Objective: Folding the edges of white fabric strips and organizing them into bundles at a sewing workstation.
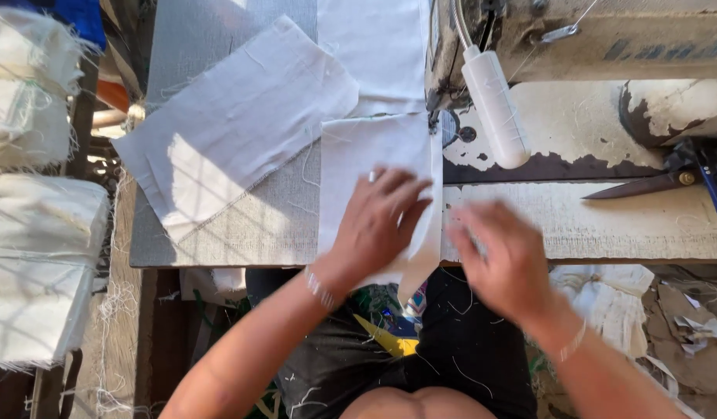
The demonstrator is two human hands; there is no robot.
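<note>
A white cloth piece [370, 147] lies on the sewing table, its far end under the needle area of an old sewing machine [583, 39]. My left hand [378, 225] presses flat on the near part of this cloth, fingers spread, a ring on one finger. My right hand [502, 260] is blurred, just right of the cloth's edge over the table's front; whether it pinches the cloth's edge I cannot tell. The cloth's near end hangs over the table edge toward my lap.
Another white cloth piece [234, 128] lies skewed on the grey table top [242, 233] at left. A white lamp tube [494, 109] hangs by the needle. Scissors [669, 182] rest at right. Stacks of folded white cloth [36, 264] stand far left. Scraps [684, 326] litter the floor.
</note>
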